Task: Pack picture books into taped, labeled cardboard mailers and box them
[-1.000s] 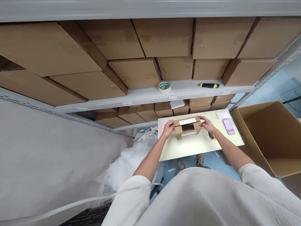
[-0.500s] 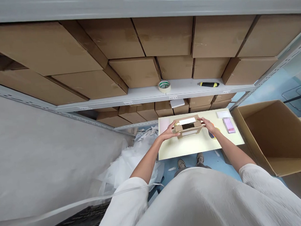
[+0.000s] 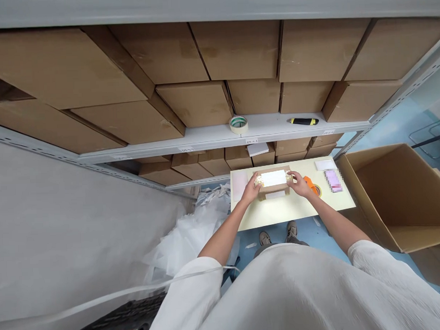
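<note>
A small cardboard box [image 3: 269,190] rests on the pale yellow tabletop [image 3: 265,216]. A white label lies along its top, and shiny tape shows at both ends of that label. My left hand [image 3: 250,189] grips the box's left end, thumb toward me. At the opposite end, my right hand [image 3: 299,184] has its fingers on the top edge and side. Just beyond my right hand sits an orange tape dispenser [image 3: 310,183] with a yellowish roll.
A phone [image 3: 333,180] and white paper [image 3: 325,165] lie at the table's right. An open carton [image 3: 382,173] stands beside it. Shelves of cardboard boxes rise ahead, holding a tape roll [image 3: 238,125] and a utility knife [image 3: 303,121]. White plastic sheeting [image 3: 193,233] heaps at left.
The box's top flaps, parted with a dark gap before, now meet flat under the label. Both hands have shifted inward onto the top ends, and the tape dispenser shows more fully.
</note>
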{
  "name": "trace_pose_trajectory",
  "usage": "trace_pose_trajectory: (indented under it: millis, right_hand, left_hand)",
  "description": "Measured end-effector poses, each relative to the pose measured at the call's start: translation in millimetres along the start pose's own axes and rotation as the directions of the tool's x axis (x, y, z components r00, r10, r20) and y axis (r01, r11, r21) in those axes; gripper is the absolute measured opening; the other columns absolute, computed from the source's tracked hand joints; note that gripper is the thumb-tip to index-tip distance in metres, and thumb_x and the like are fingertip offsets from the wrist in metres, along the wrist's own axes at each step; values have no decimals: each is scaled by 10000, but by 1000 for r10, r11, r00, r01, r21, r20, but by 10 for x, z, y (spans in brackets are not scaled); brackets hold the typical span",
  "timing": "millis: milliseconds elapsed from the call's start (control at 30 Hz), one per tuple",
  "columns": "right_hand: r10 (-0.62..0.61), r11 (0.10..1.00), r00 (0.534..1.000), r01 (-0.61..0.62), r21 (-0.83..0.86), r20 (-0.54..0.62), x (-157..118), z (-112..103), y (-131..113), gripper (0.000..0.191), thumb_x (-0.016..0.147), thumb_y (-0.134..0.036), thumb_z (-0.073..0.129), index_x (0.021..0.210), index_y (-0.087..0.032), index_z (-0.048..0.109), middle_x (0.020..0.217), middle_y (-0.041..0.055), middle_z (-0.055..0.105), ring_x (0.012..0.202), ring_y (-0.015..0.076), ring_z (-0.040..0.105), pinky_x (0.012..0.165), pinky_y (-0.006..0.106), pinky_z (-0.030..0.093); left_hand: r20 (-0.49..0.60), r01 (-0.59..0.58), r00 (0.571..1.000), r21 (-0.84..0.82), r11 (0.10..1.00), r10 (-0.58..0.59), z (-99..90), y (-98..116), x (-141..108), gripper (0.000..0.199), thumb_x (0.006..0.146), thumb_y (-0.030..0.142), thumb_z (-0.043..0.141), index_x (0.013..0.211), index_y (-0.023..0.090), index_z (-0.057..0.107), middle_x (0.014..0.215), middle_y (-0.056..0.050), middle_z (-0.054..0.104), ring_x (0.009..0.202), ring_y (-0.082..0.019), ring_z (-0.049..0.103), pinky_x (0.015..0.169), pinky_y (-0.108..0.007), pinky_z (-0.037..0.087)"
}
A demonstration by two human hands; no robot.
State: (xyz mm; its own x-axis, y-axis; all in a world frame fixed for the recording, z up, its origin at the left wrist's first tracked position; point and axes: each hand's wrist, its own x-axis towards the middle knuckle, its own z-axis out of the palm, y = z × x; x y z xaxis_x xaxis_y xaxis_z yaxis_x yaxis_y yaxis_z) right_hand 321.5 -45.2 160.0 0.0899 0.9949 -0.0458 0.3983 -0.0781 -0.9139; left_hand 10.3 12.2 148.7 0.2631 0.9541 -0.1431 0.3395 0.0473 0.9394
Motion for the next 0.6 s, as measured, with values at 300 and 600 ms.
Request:
trace_pose_trajectory:
  millis: [300, 600]
  right_hand:
    - [76, 997, 995, -73, -37, 71, -178, 63, 344, 543, 831, -400, 734, 1361, -301, 675, 1482, 90, 663, 1347, 292, 635, 1220, 541, 491]
    - [86, 995, 996, -84, -48, 36, -215, 89, 479, 553, 863, -407, 717, 1401, -291, 663, 1510, 104, 641, 1361, 301, 623, 1233, 547, 481]
  left_hand:
    - [64, 75, 995, 32, 997, -76, 181, -240, -169, 697, 963, 414, 727, 1623, 272, 552, 1715, -115, 518, 1611, -340, 452, 1332, -488, 359]
    - [23, -197, 979, 359, 912, 202, 474, -82, -328, 477, 1000, 236, 613, 1472, 232, 677, 1771, -164, 387, 1674, -401, 279, 1378, -618, 157]
